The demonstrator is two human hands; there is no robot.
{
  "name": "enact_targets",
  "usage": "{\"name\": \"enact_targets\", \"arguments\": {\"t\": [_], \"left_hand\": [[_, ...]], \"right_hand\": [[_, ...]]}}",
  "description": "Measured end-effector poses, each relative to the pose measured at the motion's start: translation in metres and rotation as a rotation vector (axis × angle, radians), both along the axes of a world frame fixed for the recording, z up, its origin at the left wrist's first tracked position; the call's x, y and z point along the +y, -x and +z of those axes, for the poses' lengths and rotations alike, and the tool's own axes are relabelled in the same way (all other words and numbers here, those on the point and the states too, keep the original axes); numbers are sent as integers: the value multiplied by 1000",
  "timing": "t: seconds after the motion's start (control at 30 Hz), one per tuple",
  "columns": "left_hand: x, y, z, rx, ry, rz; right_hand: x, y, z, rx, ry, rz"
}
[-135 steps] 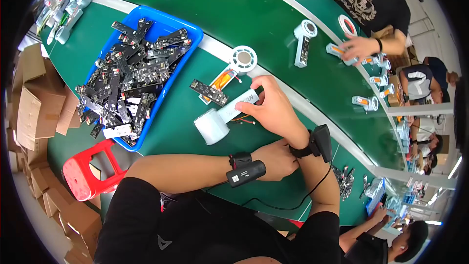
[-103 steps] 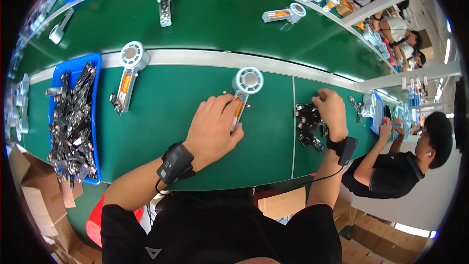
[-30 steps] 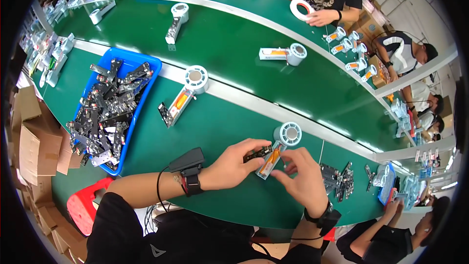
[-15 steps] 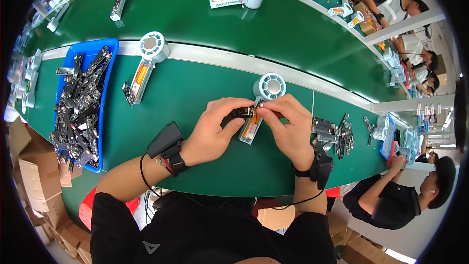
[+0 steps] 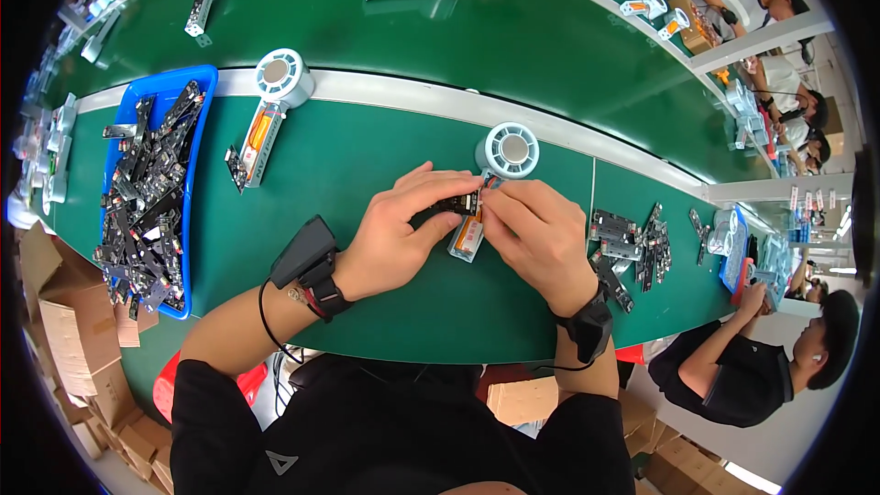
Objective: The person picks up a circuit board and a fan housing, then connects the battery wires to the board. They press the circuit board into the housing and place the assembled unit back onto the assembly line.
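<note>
Reaches in from the lower edge with both forearms bent, wrists strapped with black modules (image 5: 307,257), hands turned inward to meet over an open round-headed device (image 5: 508,149).

Curls the left hand (image 5: 394,231) at the device's left, fingers uppermost and thumb beneath, grasping a black circuit board (image 5: 467,205). Brings the right hand (image 5: 541,236) in from the device's right, knuckles up, fingertips close together at the board's right end, beside thin wires (image 5: 490,181); cannot tell whether grasping a wire.

Has the device lying on the green worktop (image 5: 385,330) beneath the fingers, round head just beyond the fingertips, lower handle end showing between the hands. Holds the board across the handle; cannot tell whether touching.

Has a blue tray (image 5: 196,151) heaped with boards well to the device's left, a second round-headed device (image 5: 280,78) between, with a loose board (image 5: 236,169) beside its handle. Has a pile of boards (image 5: 632,243) near the device's right and, well beyond, a co-worker (image 5: 733,371) in black.
</note>
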State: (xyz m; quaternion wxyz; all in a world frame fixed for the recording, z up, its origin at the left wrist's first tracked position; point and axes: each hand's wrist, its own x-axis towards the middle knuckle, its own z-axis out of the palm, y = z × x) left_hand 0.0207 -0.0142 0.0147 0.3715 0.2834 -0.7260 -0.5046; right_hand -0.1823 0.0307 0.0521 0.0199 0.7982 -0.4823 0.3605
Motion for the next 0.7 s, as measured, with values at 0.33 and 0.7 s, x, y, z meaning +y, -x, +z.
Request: {"name": "enact_targets", "arguments": {"t": [0.33,0.7], "left_hand": [[6,2,1,-4,335,168],[22,-17,11,-377,606,177]], "right_hand": [[14,-6,-8,-529,-484,-1],[2,-7,25,-430,-762,-173]]}}
